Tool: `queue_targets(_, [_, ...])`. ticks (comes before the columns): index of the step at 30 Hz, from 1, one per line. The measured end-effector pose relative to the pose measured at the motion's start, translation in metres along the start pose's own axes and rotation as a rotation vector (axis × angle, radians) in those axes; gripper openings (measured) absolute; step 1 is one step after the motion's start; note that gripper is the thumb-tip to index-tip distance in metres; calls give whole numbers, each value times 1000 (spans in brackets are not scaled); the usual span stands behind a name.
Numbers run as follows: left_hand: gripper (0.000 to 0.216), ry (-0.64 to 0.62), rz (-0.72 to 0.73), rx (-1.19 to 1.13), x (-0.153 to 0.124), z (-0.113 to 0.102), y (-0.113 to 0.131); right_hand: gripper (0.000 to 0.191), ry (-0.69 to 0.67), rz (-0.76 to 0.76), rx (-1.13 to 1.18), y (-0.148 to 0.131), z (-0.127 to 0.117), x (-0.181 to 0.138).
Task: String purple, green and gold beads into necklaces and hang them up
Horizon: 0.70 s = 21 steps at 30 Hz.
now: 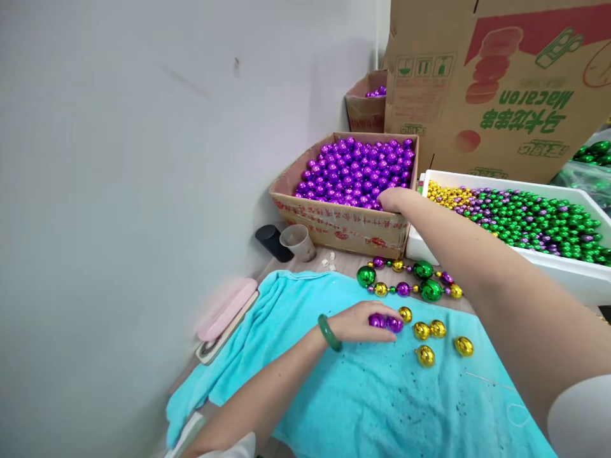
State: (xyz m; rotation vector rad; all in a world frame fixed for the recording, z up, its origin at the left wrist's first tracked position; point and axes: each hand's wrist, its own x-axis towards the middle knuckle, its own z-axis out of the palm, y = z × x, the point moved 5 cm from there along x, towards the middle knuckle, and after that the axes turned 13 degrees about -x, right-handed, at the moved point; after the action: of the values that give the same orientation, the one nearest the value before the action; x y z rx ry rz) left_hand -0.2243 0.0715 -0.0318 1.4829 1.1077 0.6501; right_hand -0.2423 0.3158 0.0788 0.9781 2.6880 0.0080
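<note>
My left hand (pixel 360 322), with a green bangle (pixel 330 333) on the wrist, rests on a turquoise towel (pixel 344 401), thumb and fingers curved around two shiny purple beads (pixel 394 324). Just right of it lie several loose gold beads (pixel 438 329). Over the front rim of a cardboard box (pixel 344 226) reaches my right hand (pixel 390 199), at the shiny purple beads (pixel 353 168) that fill it. Its fingers are hidden there. Between the hands, a beaded string (pixel 403 289) of green, purple and gold lies along the towel's far edge.
Right of the box stands a white foam tray (pixel 510 254) of gold, purple and green beads. A tall carton (pixel 429 140) rises behind. A black cylinder (pixel 273 243), a clear cup (pixel 298 242) and a pink case (pixel 228 310) sit by the wall. White thread (pixel 489 380) lies on the towel.
</note>
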Motion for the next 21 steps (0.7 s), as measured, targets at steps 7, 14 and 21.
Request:
queue_targets(7, [49,269,-7,401,0,31,-25,50,303,-77,342,21,-31,-77])
queue_targets(14, [47,422,84,626,-1,63,-46,37,29,-84,389,-41,110,-228])
queue_targets(21, [60,511,99,552,8,74,-50,38,144,219,174,-79,200,-249])
